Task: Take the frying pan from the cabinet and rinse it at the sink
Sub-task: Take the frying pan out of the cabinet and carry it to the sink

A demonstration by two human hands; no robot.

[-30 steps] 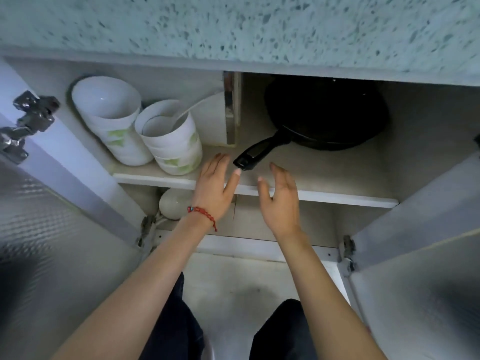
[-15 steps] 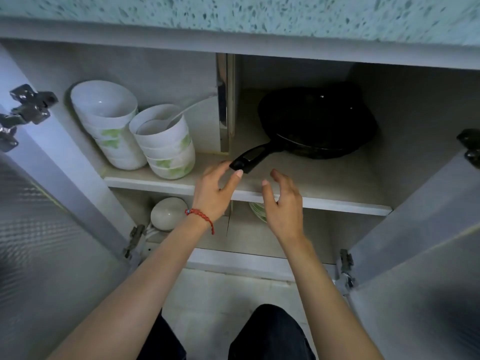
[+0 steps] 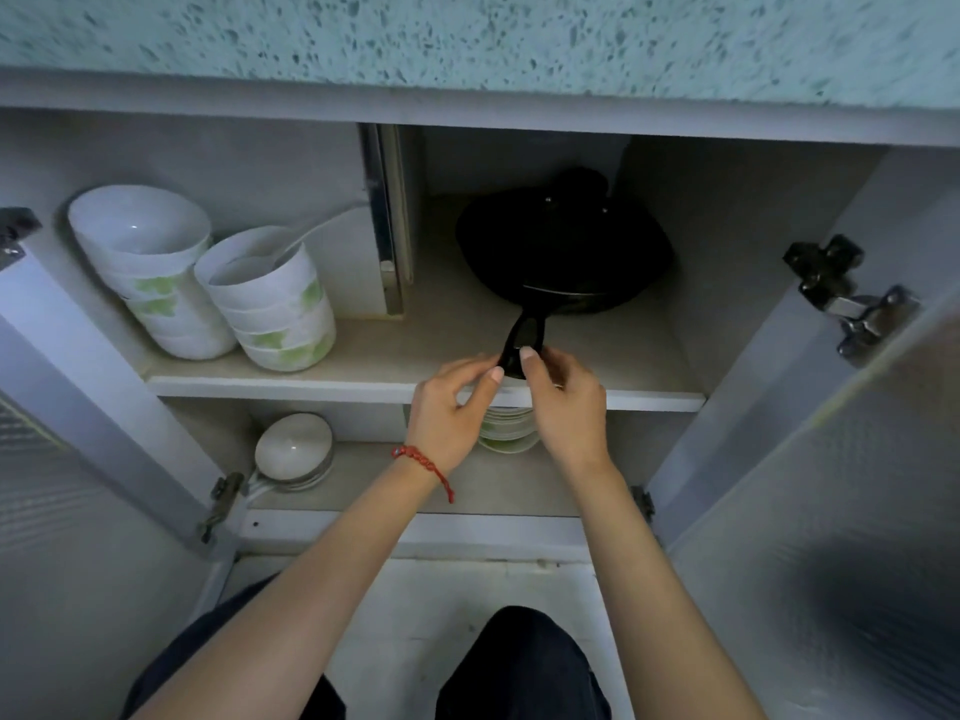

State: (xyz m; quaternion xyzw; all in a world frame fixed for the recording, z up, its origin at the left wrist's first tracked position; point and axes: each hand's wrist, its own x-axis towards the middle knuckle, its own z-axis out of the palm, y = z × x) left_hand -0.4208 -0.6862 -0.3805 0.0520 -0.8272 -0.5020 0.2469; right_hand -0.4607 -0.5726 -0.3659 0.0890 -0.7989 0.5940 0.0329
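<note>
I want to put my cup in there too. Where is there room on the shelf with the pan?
Bare shelf lies between the bowl stacks and the frying pan handle, in front of the metal divider, and to the right of the pan, up to the cabinet wall. The left end is crowded with bowls. Both hands, left hand and right hand, fill the front middle.

There is a single view, from a wide-angle camera worn on the person's head. It sits just below the edge of the speckled pale-green stone table (image 3: 467, 39), which fills the top of the frame, and faces forward and down into the open grey two-shelf cabinet (image 3: 415, 389). It is close: both bare forearms reach up from the lower edge to the front of the upper shelf at mid-frame. The open doors run off the left and right edges, and dark-trousered knees (image 3: 519, 662) show at the bottom. Straight lines bow towards the borders.
</note>
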